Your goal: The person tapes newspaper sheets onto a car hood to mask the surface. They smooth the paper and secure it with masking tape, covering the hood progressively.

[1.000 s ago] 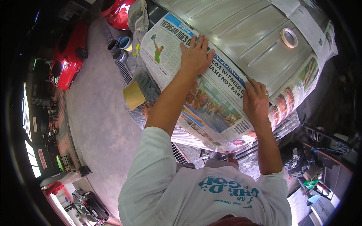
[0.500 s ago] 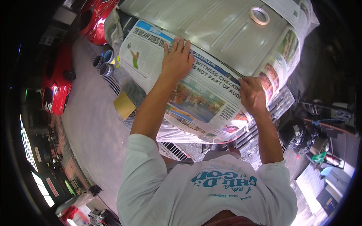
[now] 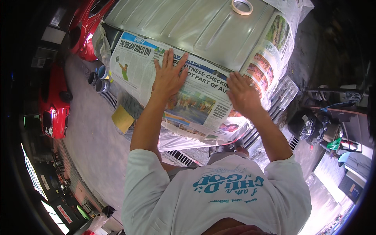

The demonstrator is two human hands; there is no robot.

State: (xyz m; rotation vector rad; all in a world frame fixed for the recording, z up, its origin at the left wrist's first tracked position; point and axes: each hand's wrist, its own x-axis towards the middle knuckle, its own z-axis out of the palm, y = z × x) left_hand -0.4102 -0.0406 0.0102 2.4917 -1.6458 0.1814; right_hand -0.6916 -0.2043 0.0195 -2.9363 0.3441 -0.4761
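A sheet of newspaper lies along the near edge of a grey, ribbed metal vehicle panel. My left hand rests flat on the newspaper near its upper edge, fingers stretched out and slightly apart. Farther right, my right hand is laid on the same paper close to the panel's corner, with its fingers extended. Neither hand grips anything. At the far side of the panel sits a roll of masking tape. More newspaper and clear plastic sheeting cover the right side.
Several buckets stand on the floor to the left, near a yellowish square beside the vehicle. Red cars are parked farther left. A black plastic bag and other clutter lie to the right. Floor grates run below the vehicle.
The view has shifted, so the panel sits higher and farther left. My right hand's fingers, bent at the paper's edge before, now lie flatter on it. The left hand stays on the newspaper.
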